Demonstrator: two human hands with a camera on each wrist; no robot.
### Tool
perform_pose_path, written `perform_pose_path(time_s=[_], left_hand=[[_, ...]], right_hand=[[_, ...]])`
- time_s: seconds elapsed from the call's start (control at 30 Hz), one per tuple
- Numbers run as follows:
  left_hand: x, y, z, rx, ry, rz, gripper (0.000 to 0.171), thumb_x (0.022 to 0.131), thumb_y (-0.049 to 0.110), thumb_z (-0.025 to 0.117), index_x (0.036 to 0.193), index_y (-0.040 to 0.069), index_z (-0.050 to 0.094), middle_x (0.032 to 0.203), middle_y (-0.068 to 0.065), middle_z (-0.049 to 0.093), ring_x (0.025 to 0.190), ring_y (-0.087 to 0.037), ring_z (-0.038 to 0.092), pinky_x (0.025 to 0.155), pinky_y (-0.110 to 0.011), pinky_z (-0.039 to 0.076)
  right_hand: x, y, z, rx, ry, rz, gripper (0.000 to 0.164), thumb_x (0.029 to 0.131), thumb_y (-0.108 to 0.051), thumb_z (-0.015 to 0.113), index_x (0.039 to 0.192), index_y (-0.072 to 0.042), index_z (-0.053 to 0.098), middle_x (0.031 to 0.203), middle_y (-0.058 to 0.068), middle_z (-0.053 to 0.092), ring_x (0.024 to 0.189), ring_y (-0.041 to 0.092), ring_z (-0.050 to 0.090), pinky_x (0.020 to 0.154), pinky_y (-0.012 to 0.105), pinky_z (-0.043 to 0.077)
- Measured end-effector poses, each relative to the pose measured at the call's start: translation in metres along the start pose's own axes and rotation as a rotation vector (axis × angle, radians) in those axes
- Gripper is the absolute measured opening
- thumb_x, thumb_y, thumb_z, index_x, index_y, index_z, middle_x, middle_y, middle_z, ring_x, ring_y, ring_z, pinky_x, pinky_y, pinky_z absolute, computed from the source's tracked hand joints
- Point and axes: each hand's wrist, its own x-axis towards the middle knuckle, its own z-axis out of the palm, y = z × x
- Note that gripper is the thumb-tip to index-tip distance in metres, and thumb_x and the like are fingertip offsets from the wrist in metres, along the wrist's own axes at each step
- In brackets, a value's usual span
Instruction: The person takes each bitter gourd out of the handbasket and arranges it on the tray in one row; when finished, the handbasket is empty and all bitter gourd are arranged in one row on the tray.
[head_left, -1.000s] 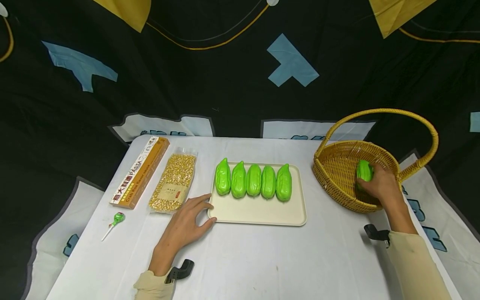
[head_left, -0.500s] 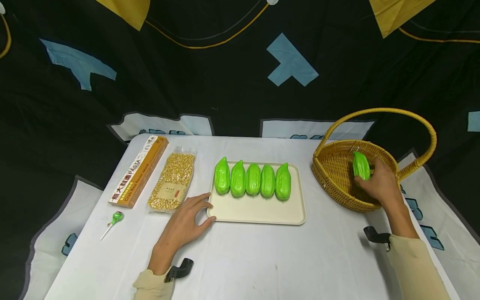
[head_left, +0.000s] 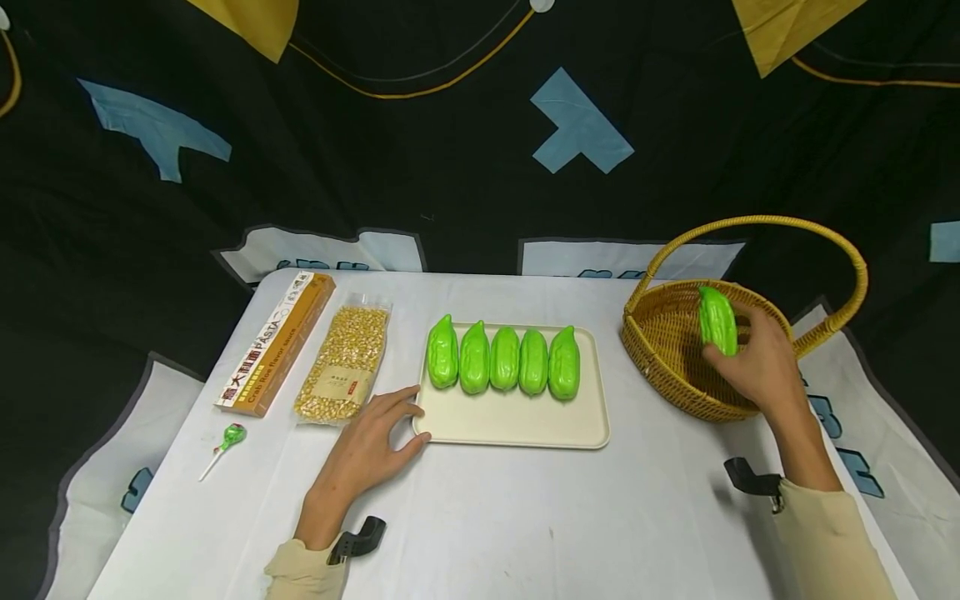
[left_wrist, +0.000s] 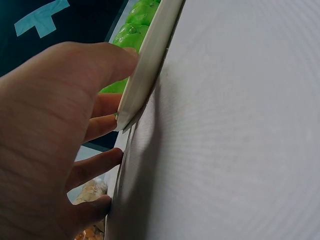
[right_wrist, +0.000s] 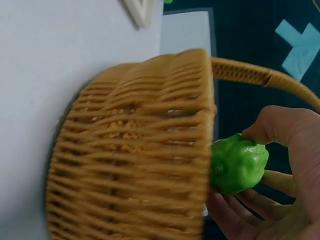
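Note:
My right hand [head_left: 763, 360] holds a bright green bitter melon [head_left: 717, 321] between thumb and fingers, over the wicker basket [head_left: 660, 375] at the right of the table. In the right wrist view the melon [right_wrist: 239, 164] shows end-on just past the basket's rim. My left hand [head_left: 369, 446] lies at the left end of a cream tray [head_left: 517, 423], its fingers spread and loosely bent. The thumb touches the tray's near left corner, as the left wrist view shows. Several more bitter melons [head_left: 504, 358] lie side by side in a row along the tray's far half.
Left of the tray lie a clear bag of corn kernels [head_left: 345, 358], a long pasta box [head_left: 277, 346] and a green lollipop [head_left: 234, 434]. The basket's tall arched handle [head_left: 765, 220] rises above its opening. A black patterned cloth [head_left: 420, 158] hangs behind the white table.
My right hand has lifted the bitter melon from inside the basket, up and slightly left, toward the rim. My left hand and the tray have stayed in place.

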Motion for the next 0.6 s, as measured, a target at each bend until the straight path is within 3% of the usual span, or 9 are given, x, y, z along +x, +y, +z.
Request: perform_pose_path(time_s=[0.27, 0.6], left_hand=[[0.000, 0.000, 0.000, -0.004, -0.001, 0.004, 0.033, 0.091, 0.035, 0.086, 0.116, 0.014, 0.077, 0.153, -0.006, 0.062, 0.138, -0.032, 0.060, 0.117, -0.052, 0.050], [0.000, -0.001, 0.001, -0.004, 0.002, 0.005, 0.034, 0.091, 0.036, 0.086, 0.116, 0.014, 0.077, 0.154, -0.006, 0.062, 0.137, -0.032, 0.060, 0.118, -0.051, 0.049]], right_hand=[[-0.011, -0.025, -0.005, 0.027, 0.024, -0.009, 0.086, 0.093, -0.029, 0.076, 0.163, 0.001, 0.036, 0.150, 0.036, 0.047, 0.126, 0.054, 0.050, 0.095, 0.075, 0.049], [-0.024, -0.049, -0.002, 0.074, 0.029, -0.060, 0.085, 0.092, -0.027, 0.079, 0.162, 0.000, 0.040, 0.150, 0.035, 0.050, 0.128, 0.055, 0.051, 0.095, 0.075, 0.049]])
